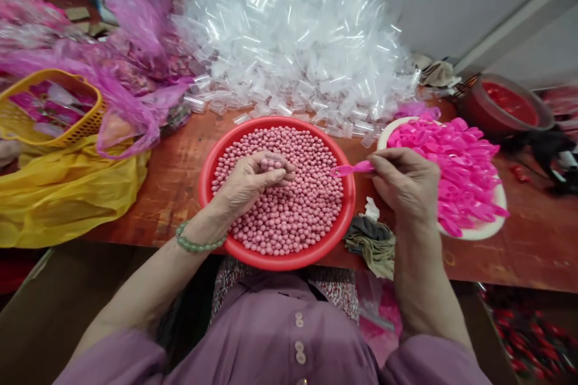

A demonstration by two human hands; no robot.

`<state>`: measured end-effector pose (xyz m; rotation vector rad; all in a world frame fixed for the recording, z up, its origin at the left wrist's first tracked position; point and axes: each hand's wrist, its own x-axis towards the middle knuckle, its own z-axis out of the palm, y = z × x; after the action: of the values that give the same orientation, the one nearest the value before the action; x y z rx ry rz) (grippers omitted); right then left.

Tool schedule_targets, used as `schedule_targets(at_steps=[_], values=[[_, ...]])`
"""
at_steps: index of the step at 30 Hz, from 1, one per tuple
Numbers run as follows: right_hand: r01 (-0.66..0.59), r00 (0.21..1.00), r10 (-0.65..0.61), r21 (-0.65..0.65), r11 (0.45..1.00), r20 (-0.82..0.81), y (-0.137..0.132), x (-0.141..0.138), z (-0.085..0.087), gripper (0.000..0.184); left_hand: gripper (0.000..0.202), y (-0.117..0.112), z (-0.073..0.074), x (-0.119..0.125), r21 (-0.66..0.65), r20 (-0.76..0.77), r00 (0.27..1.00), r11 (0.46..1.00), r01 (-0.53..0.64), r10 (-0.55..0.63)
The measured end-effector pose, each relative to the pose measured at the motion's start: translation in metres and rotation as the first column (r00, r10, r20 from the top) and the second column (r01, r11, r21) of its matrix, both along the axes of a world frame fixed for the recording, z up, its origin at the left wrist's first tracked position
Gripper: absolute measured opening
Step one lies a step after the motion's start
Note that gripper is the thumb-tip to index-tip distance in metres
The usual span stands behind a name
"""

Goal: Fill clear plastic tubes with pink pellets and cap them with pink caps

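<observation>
My left hand (pixel 255 180) is over a red basin (pixel 208 192) of round pink beads (pixel 280 228). Its fingers are curled round several pink beads (pixel 271 163), which seem to sit in a small clear plastic tube; the fingers hide part of it. A green bead bracelet (pixel 198 246) circles that wrist. Between the thumb and forefinger of my right hand (pixel 404 180) is a bright pink plastic cap (pixel 352 168), its ringed end pointing left over the basin's right rim. Right of that hand stands a white bowl (pixel 490 225) heaped with similar pink caps (pixel 465 174).
Behind the basin rises a big heap of clear plastic tubes (pixel 293 42). A yellow basket (pixel 85 120), a yellow bag (pixel 90 198) and purple bags (pixel 139 24) lie left. Crumpled cloth (pixel 372 243) rests by the table's front edge. A dark bowl (pixel 506 108) stands far right.
</observation>
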<state>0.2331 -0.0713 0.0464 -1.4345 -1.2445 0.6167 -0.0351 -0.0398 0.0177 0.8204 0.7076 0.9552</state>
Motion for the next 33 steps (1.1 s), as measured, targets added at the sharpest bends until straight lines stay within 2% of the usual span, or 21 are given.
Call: schedule_targets(at_steps=[3,7,9,12,15,17,21,23,26,29,31,33], values=[[-0.11,0.991,0.11,-0.001,0.994,-0.074,0.012,-0.042,-0.011,0.011,0.034,-0.004,-0.001,0.004,-0.029,0.003,1.0,1.0,0.007,-0.007],[-0.191,0.981,0.19,0.047,0.98,0.036,0.014,-0.079,-0.015,0.013,0.042,-0.001,-0.003,0.004,-0.095,0.045,0.997,0.994,-0.063,0.067],[-0.259,0.966,0.258,0.058,0.964,0.027,0.014,-0.086,-0.015,0.012,0.044,0.002,-0.005,0.002,-0.119,0.073,0.99,0.987,-0.109,0.118],[-0.344,0.924,0.341,0.013,0.939,-0.171,0.018,-0.088,-0.018,0.014,0.045,0.005,-0.006,0.001,-0.13,0.101,0.978,0.977,-0.17,0.184],[-0.337,0.897,0.309,-0.035,0.941,-0.317,0.024,-0.085,-0.022,0.015,0.045,0.007,-0.007,0.002,-0.113,0.098,0.975,0.975,-0.191,0.202],[-0.289,0.916,0.267,-0.03,0.957,-0.299,0.026,-0.084,-0.024,0.013,0.044,0.008,-0.008,0.002,-0.087,0.093,0.976,0.978,-0.191,0.199],[-0.192,0.963,0.181,-0.037,0.981,-0.198,0.026,-0.085,-0.029,0.012,0.04,0.009,-0.009,0.004,0.001,0.069,0.98,0.982,-0.188,0.188],[-0.2,0.948,0.172,-0.081,0.976,-0.266,0.026,-0.086,-0.03,0.016,0.036,0.008,-0.01,0.006,0.076,0.008,0.985,0.982,-0.173,0.173],[-0.301,0.853,0.19,-0.16,0.94,-0.487,0.028,-0.09,-0.032,0.025,0.026,0.007,-0.012,0.006,0.278,-0.139,0.969,0.947,-0.16,0.204],[-0.393,0.773,0.203,-0.202,0.897,-0.601,0.031,-0.093,-0.033,0.029,0.018,0.006,-0.014,0.005,0.49,-0.24,0.93,0.862,-0.133,0.28],[-0.433,0.759,0.228,-0.211,0.876,-0.61,0.031,-0.096,-0.031,0.026,0.014,0.007,-0.016,0.003,0.545,-0.283,0.916,0.833,-0.092,0.286],[-0.472,0.749,0.273,-0.196,0.86,-0.604,0.031,-0.098,-0.028,0.023,0.016,0.009,-0.019,0.002,0.55,-0.292,0.913,0.831,-0.082,0.284]])
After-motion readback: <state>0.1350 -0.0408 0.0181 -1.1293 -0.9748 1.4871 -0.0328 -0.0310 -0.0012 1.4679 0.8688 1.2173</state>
